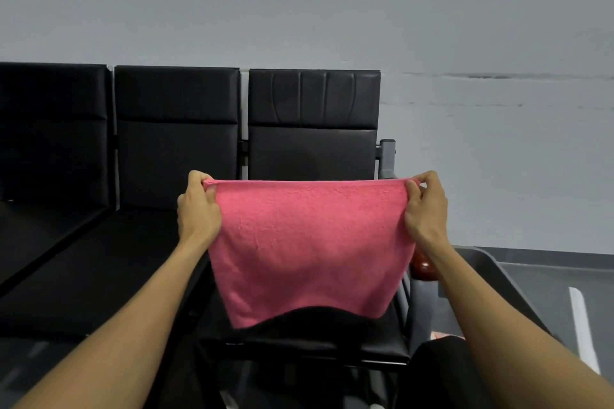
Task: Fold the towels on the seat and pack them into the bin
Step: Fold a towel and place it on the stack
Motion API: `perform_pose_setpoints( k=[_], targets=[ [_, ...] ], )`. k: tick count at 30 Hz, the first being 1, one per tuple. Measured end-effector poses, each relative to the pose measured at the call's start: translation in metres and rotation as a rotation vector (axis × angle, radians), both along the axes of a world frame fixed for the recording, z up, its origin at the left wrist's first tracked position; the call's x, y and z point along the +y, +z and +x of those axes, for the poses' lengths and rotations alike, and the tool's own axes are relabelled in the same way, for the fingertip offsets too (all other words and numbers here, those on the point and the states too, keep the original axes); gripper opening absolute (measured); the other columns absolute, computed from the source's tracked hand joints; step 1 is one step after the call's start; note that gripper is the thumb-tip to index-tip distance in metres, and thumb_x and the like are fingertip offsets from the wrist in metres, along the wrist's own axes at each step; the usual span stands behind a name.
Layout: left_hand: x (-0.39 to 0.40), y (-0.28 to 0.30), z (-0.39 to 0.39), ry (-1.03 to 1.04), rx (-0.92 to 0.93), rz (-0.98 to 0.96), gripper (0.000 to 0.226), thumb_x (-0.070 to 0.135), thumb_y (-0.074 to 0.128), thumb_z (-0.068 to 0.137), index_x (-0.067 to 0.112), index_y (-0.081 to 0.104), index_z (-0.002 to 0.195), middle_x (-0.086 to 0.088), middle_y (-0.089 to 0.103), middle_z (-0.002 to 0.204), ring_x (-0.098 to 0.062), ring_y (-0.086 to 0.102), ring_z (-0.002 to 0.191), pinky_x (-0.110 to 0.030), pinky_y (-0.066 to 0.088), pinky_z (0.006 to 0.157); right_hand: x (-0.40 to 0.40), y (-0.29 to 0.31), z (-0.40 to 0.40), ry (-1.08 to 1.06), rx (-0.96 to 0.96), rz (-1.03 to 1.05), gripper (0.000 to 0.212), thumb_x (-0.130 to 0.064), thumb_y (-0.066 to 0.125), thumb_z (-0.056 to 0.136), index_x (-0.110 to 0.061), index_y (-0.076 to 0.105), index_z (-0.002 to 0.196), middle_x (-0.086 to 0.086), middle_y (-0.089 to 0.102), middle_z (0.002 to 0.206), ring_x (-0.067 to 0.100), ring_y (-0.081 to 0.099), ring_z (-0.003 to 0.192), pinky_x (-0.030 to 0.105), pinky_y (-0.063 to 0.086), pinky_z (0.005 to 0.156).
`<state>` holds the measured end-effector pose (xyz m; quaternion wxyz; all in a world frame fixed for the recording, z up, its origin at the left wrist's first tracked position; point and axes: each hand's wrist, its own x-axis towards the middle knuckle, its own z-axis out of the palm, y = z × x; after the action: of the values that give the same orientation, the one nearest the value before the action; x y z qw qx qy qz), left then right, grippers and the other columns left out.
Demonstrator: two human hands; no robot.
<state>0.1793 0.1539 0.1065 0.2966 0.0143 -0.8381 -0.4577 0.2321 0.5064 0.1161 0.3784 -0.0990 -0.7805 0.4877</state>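
Pink towel (307, 242) corners between fingers (412, 191)

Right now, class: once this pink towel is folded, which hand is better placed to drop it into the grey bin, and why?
Probably the right hand. Both hands pinch the pink towel's top corners, but the grey bin sits at the lower right, just beyond the right forearm. The left hand would have to cross the body.

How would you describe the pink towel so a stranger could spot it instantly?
Find the row of black seats against the grey wall. Before the rightmost seat, the left hand and right hand hold up the pink towel by its top corners. It is the only bright thing among black upholstery.
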Motion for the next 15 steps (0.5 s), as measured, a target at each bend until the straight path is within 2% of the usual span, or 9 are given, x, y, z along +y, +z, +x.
perform_pose_setpoints(
  k=[2,5,10,15],
  targets=[
    [0.001,-0.006,-0.001,-0.007,-0.001,0.04,0.01,0.015,0.044,0.105,0.014,0.053,0.103,-0.012,0.061,0.104,-0.027,0.056,0.098,-0.037,0.041,0.074,0.0,-0.005,-0.001,-0.003,-0.002,-0.007,0.015,-0.018,0.044,0.106,-0.007,0.051,0.099,0.003,0.059,0.092,0.014,0.054,0.082,0.015,0.039,0.065],
    [0.003,-0.022,-0.01,0.022,-0.028,0.081,0.009,0.019,0.049,0.103,0.016,0.056,0.099,-0.011,0.065,0.104,-0.033,0.057,0.108,-0.044,0.047,0.085,-0.001,-0.019,-0.004,-0.037,-0.009,-0.023,0.014,-0.018,0.046,0.106,-0.009,0.051,0.096,0.0,0.058,0.088,0.011,0.053,0.079,0.015,0.039,0.064],
    [0.008,-0.069,-0.034,0.076,-0.122,0.097,0.011,0.023,0.056,0.101,0.016,0.058,0.093,-0.004,0.067,0.087,-0.038,0.065,0.09,-0.053,0.056,0.08,0.0,-0.069,-0.024,-0.095,-0.073,-0.042,0.013,-0.016,0.049,0.104,-0.011,0.054,0.094,-0.011,0.056,0.081,-0.002,0.051,0.075,0.008,0.037,0.062],
    [0.023,-0.103,-0.063,0.121,-0.153,0.139,0.008,0.017,0.057,0.101,0.01,0.059,0.099,-0.006,0.067,0.09,-0.028,0.065,0.092,-0.045,0.053,0.081,0.001,-0.114,-0.062,-0.115,-0.127,-0.1,0.013,-0.014,0.051,0.103,-0.008,0.055,0.092,-0.007,0.057,0.079,0.0,0.053,0.072,0.007,0.038,0.062]
  ],
)
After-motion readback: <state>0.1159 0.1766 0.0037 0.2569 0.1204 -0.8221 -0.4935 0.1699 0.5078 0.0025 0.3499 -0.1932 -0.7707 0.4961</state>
